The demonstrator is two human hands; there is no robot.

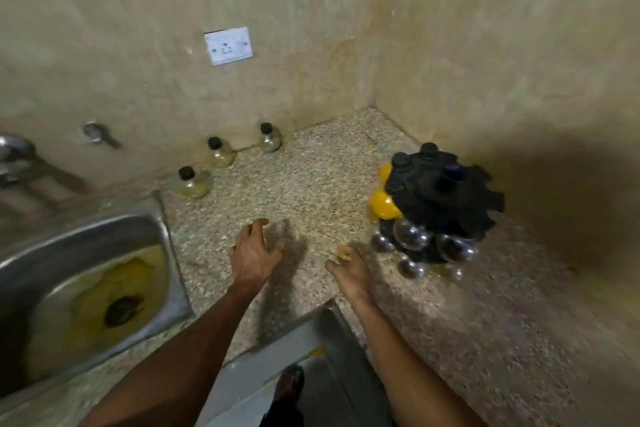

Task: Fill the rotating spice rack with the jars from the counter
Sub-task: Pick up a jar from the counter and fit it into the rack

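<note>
Speckled counter [311, 191]; black spice rack [446, 204], partly filled, at 3 o'clock. Three upright jars by the wall at 11 o'clock, nearest jar [194, 182] closest to the left hand [254, 253]. Left hand and right hand [349, 270] loose-fingered, empty.

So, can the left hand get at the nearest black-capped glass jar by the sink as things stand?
Probably yes: the left hand is open and holds nothing, and only bare speckled counter lies between it and the nearest black-capped glass jar.
</note>
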